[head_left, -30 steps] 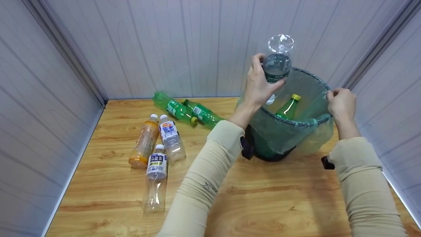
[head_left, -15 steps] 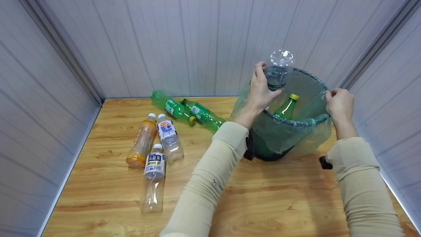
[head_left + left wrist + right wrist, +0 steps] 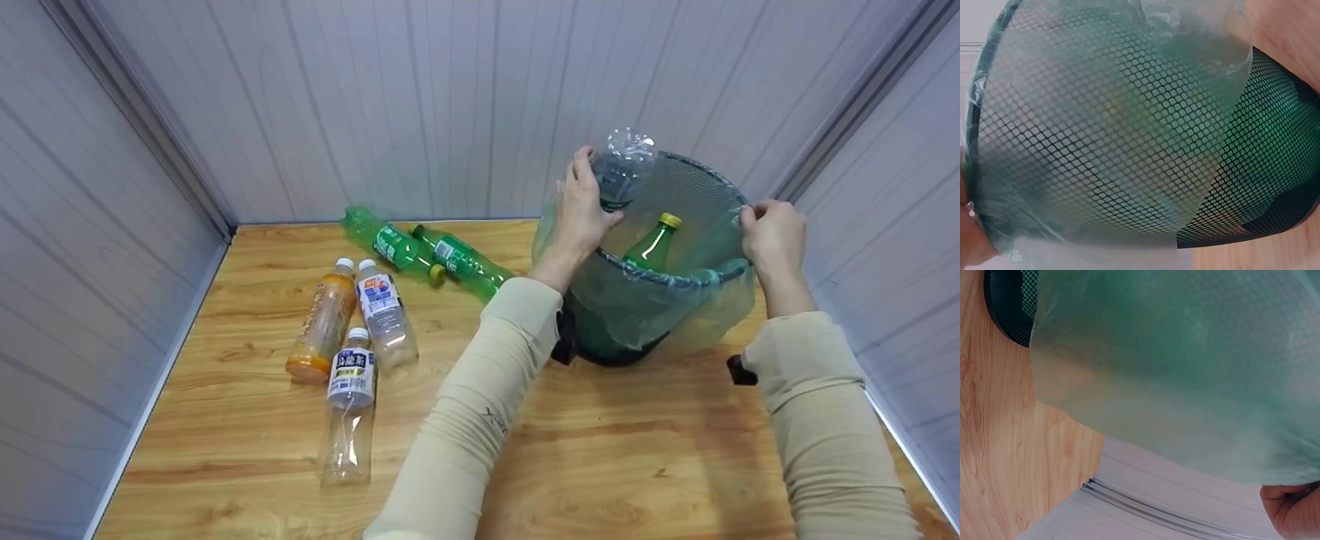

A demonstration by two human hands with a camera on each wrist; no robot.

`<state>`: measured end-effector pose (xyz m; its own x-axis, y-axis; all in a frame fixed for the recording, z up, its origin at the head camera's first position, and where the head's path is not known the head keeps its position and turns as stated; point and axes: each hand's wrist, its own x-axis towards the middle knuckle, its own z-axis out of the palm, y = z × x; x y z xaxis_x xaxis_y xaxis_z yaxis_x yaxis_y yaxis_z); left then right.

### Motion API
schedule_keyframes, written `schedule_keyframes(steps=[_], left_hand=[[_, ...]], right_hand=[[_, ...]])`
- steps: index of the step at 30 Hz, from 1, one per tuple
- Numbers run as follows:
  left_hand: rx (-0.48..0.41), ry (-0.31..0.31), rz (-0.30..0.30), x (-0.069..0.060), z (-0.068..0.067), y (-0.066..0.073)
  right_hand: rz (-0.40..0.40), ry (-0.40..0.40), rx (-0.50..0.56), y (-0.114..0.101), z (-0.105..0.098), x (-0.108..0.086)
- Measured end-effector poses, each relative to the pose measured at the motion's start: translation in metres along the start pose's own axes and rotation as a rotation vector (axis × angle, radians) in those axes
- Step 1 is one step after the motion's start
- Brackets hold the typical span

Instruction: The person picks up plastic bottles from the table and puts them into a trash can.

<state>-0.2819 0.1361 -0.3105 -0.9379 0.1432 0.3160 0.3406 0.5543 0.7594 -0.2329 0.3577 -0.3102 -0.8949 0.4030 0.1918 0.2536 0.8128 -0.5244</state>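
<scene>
In the head view a mesh bin [image 3: 615, 337] is lined with a thin green bag [image 3: 637, 300] folded over its rim. My left hand [image 3: 582, 206] grips a clear bottle [image 3: 626, 161] with a dark label, its base upward, at the bin's left rim. The bottle's lower end is hidden by the hand. On the right of the rim, my right hand [image 3: 778, 236] pinches the bag's edge. A green bottle [image 3: 652, 246] with a yellow cap stands inside the bin. The right wrist view shows the bag [image 3: 1157, 394] stretched to the right fingers.
Two green bottles [image 3: 394, 244] lie at the back, left of the bin. Further left lie an orange-labelled bottle [image 3: 322, 322] and two clear bottles [image 3: 351, 397] with white caps. Walls [image 3: 375, 112] enclose the wooden table [image 3: 247, 442] at the back and sides.
My left hand has lowered the clear bottle towards the bin and moved it slightly left. My right hand keeps its pinch on the bag, nearly still.
</scene>
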Motion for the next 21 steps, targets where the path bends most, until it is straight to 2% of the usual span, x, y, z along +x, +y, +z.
schedule_keyframes(steps=[6, 9, 14, 18, 21], left_hand=[[0.067, -0.019, -0.042, 0.000, -0.002, 0.002], [0.074, -0.022, -0.033, -0.001, -0.002, 0.002], [0.051, -0.004, 0.024, -0.006, -0.003, 0.000], [0.034, 0.044, 0.083, -0.009, -0.004, -0.002], [0.018, 0.068, 0.097, -0.012, -0.006, -0.005]], right_hand=[[-0.036, 0.039, -0.012, 0.000, -0.001, 0.000], [-0.033, 0.039, -0.017, 0.000, -0.002, 0.001], [-0.027, 0.029, -0.019, 0.001, -0.002, 0.001], [-0.020, 0.023, -0.022, 0.001, -0.003, 0.003], [-0.007, 0.011, -0.030, 0.002, -0.004, 0.003]])
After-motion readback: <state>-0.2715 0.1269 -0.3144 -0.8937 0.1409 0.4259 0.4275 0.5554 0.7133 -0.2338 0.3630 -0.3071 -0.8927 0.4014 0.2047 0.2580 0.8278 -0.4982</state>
